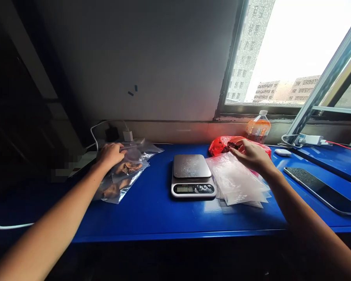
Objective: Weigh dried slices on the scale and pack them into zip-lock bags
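My left hand [111, 154] lies on clear plastic bags at the left, its thumb and fingers a little apart. Brown, dried-looking pieces [128, 168] show through one clear bag [143, 158], and more lie in another nearer me. On the right, my right hand [253, 155] reaches to the mouth of a red plastic bag [216, 145]. Its fingers are pinched on dark dried pieces [229, 146] there; their exact kind is unclear. Between my hands stands a kitchen scale [192, 167] with a bare steel plate and a lit display. Flat, clear empty bags [236, 181] are stacked beside it, under my right hand.
A phone [324, 189] and a white earbud case [282, 152] lie at the right of the blue table [158, 214]. Behind the red bag stands an orange drink bottle [259, 127]. White chargers [128, 135] and cables run along the wall, near a metal window strut.
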Demonstrator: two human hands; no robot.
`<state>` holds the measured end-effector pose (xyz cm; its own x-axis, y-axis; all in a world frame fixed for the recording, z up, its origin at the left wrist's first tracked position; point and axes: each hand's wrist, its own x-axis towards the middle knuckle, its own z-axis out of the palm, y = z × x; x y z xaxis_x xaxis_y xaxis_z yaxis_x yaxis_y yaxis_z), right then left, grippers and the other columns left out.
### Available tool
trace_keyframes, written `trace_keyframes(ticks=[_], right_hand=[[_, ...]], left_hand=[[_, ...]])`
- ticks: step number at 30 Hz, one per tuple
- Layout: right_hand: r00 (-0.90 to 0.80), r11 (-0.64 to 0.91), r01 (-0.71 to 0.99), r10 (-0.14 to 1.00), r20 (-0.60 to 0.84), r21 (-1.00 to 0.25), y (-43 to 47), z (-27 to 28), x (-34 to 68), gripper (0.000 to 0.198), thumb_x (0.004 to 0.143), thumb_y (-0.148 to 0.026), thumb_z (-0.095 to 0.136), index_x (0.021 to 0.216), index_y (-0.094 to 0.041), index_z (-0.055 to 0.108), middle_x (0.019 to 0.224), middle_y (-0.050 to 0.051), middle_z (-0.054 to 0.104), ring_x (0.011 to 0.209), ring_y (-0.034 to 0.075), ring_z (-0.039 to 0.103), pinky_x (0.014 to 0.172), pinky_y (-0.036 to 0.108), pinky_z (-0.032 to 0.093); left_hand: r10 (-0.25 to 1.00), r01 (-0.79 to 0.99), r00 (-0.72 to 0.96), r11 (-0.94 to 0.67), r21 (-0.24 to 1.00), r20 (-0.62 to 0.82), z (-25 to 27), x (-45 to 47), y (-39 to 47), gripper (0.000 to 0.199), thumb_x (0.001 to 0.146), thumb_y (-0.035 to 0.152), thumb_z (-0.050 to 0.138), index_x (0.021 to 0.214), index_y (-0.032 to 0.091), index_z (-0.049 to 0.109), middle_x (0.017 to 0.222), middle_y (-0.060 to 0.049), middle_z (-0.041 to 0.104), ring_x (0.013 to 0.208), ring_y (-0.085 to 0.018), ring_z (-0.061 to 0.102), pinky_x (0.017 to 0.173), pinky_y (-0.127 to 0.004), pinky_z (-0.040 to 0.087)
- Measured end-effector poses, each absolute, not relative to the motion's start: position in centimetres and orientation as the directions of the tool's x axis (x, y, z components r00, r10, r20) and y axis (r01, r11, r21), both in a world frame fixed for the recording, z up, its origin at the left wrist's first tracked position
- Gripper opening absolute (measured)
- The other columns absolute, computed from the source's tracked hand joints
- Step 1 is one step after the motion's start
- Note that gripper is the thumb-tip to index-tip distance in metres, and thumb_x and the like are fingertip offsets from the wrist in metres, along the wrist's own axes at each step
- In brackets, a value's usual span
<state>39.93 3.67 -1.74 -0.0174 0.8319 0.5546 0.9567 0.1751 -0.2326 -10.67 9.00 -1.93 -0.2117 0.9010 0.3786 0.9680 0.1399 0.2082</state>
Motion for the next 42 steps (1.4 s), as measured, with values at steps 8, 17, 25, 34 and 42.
trace_keyframes(ticks=[8, 17, 25, 34, 42], right_hand=[[-0.356, 0.674, 0.673, 0.656, 0.666, -0.304, 0.4, 2.3, 29.0, 0.019, 0.088, -0.035, 0.057, 0.097, -0.019, 0.063, 0.084, 0.006, 0.07, 0.074, 0.018, 0.063, 0.069, 0.031, 0.046], [-0.47, 0.783, 0.527, 0.593, 0.654, -0.331, -1.7, -3.3, 22.3, 0.015, 0.091, -0.031, 0.055, 0.094, -0.018, 0.062, 0.088, 0.006, 0.069, 0.081, 0.018, 0.061, 0.074, 0.029, 0.044], [-0.321, 0.744, 0.529, 0.62, 0.716, -0.407, -1.9, -2.7, 22.7, 0.011, 0.088, -0.021, 0.054, 0.079, -0.018, 0.06, 0.071, 0.003, 0.067, 0.062, 0.013, 0.057, 0.06, 0.024, 0.038], [-0.329, 0.763, 0.515, 0.597, 0.732, -0.391, -2.5, -2.6, 22.9, 0.012, 0.087, -0.021, 0.053, 0.077, -0.02, 0.058, 0.07, 0.002, 0.066, 0.062, 0.013, 0.056, 0.061, 0.024, 0.038], [-0.326, 0.772, 0.518, 0.577, 0.749, -0.368, -2.7, -2.5, 22.9, 0.011, 0.088, -0.021, 0.052, 0.082, -0.019, 0.06, 0.072, 0.003, 0.067, 0.065, 0.014, 0.058, 0.062, 0.026, 0.039]], left_hand=[[0.742, 0.883, 0.129, -0.387, 0.263, 0.657, 0.1, -3.8, 3.7, 0.029, 0.081, 0.04, 0.06, 0.104, 0.023, 0.057, 0.095, -0.004, 0.07, 0.092, -0.021, 0.066, 0.085, -0.03, 0.05], [0.547, 0.632, 0.452, -0.754, 0.179, 0.705, -2.7, 2.2, 0.3, 0.015, 0.086, 0.029, 0.062, 0.09, 0.021, 0.05, 0.085, -0.002, 0.068, 0.078, -0.017, 0.065, 0.073, -0.031, 0.052], [0.514, 0.526, 0.435, -0.811, 0.254, 0.739, -2.5, 2.3, 0.1, 0.015, 0.088, 0.029, 0.063, 0.095, 0.021, 0.052, 0.095, -0.005, 0.071, 0.088, -0.019, 0.068, 0.082, -0.036, 0.054], [0.492, 0.534, 0.429, -0.815, 0.227, 0.758, -2.3, 2.2, -0.1, 0.018, 0.087, 0.025, 0.064, 0.101, 0.022, 0.052, 0.096, -0.005, 0.071, 0.09, -0.019, 0.068, 0.084, -0.037, 0.054], [0.418, 0.532, 0.429, -0.833, 0.15, 0.801, -1.7, 2.2, -0.4, 0.018, 0.085, 0.021, 0.066, 0.097, 0.022, 0.053, 0.099, -0.004, 0.068, 0.092, -0.018, 0.067, 0.086, -0.037, 0.052]])
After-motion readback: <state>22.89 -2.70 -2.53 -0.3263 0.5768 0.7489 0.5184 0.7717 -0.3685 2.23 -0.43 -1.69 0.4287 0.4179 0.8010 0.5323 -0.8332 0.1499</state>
